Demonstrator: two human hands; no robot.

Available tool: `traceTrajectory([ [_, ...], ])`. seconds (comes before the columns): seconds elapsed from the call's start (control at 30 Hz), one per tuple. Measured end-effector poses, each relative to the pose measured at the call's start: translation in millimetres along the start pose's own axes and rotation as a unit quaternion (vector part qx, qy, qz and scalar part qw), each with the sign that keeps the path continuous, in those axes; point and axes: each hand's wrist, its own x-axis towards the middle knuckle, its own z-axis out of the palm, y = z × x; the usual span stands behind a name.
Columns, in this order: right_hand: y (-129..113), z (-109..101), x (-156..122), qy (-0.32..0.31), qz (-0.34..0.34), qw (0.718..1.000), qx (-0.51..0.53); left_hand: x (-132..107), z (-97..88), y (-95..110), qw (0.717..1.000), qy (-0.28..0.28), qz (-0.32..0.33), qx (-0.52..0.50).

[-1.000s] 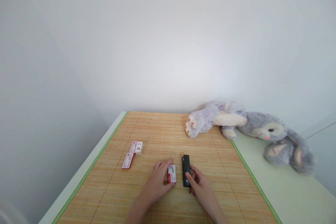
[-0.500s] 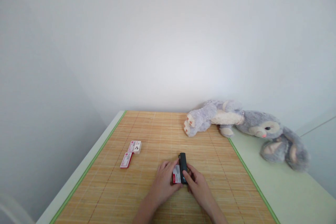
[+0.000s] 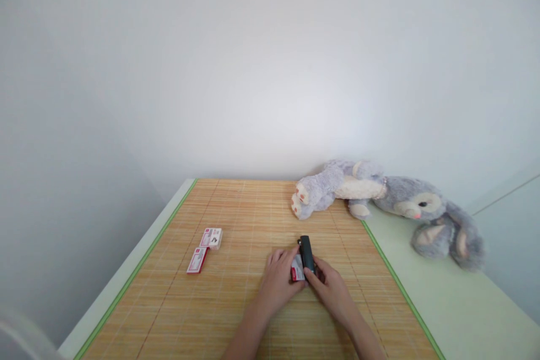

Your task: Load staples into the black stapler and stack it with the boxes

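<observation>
My left hand (image 3: 278, 280) is closed along the left side of a small flat grey-and-red package (image 3: 297, 270), whose contents I cannot make out. Close against that package lies a black stapler (image 3: 307, 254), its long body pointing away from me. The fingers of my right hand (image 3: 332, 288) wrap its right side, with the thumb on the near end. Both things are just above or on the bamboo mat; the gap, if any, cannot be made out.
Two small white-and-red staple boxes (image 3: 197, 260) touch at their corners on the left of the bamboo mat (image 3: 244, 208). A grey plush rabbit (image 3: 363, 188) lies across the back right, over the mat's edge and the pale tabletop (image 3: 464, 315). A wall stands behind.
Both hands have moved a little away from me and to the right, carrying the stapler and package along. The stapler has turned slightly. The view has shifted a bit.
</observation>
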Motion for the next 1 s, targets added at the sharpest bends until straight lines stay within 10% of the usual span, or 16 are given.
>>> traceTrajectory([
  [0.53,10.1,6.9,-6.6,0.070,0.049,0.996,0.014,-8.3,-6.2,-11.1,0.999,0.044,0.000,0.024],
  [0.67,15.2,7.9,-12.3,0.118,0.052,0.991,0.018,-44.0,-40.1,-40.3,0.980,0.173,-0.073,0.070],
  [0.83,21.0,11.2,-15.6,0.112,0.032,0.993,0.030,-100.0,-103.3,-111.1,0.881,0.375,-0.231,0.175],
  [1.0,21.5,10.8,-15.5,0.098,0.046,0.994,0.027,-124.4,-132.2,-148.7,0.879,0.348,-0.250,0.207],
])
